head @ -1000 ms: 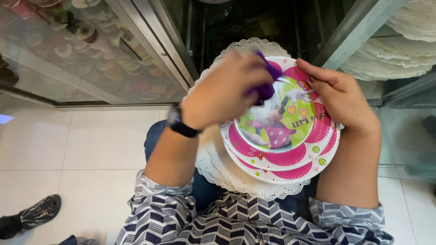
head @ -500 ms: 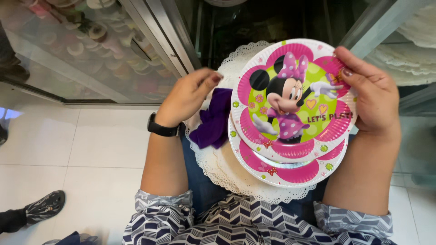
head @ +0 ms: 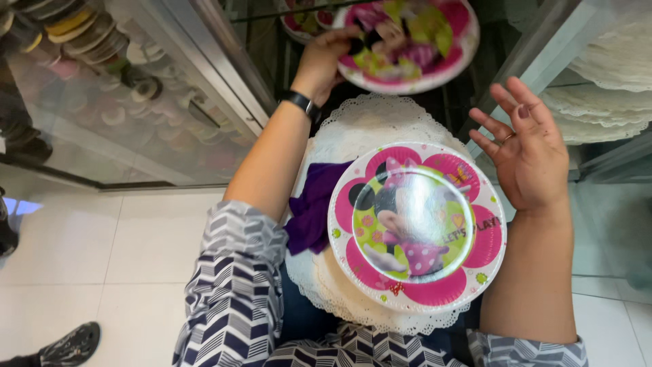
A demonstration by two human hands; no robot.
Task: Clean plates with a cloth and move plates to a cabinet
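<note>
My left hand point(head: 324, 62) reaches forward and grips the rim of a pink and green cartoon paper plate point(head: 407, 41), holding it out toward the open glass cabinet. My right hand point(head: 526, 153) hovers open, fingers spread, just right of a stack of matching plates point(head: 418, 228) resting on my lap. That stack sits on white lace-edged doilies point(head: 370, 126). A purple cloth point(head: 312, 207) lies on the doilies, left of the stack and beside my left forearm.
A glass cabinet door point(head: 122, 95) with spools of ribbon behind it stands at the left. Stacks of white doilies point(head: 608, 75) fill shelves at the right. More patterned plates point(head: 302, 17) sit inside the cabinet. A black shoe point(head: 68, 346) rests on the white tile floor.
My left hand left the purple cloth, took the top plate and carried it forward toward the cabinet. My right hand let go of the stack and opened.
</note>
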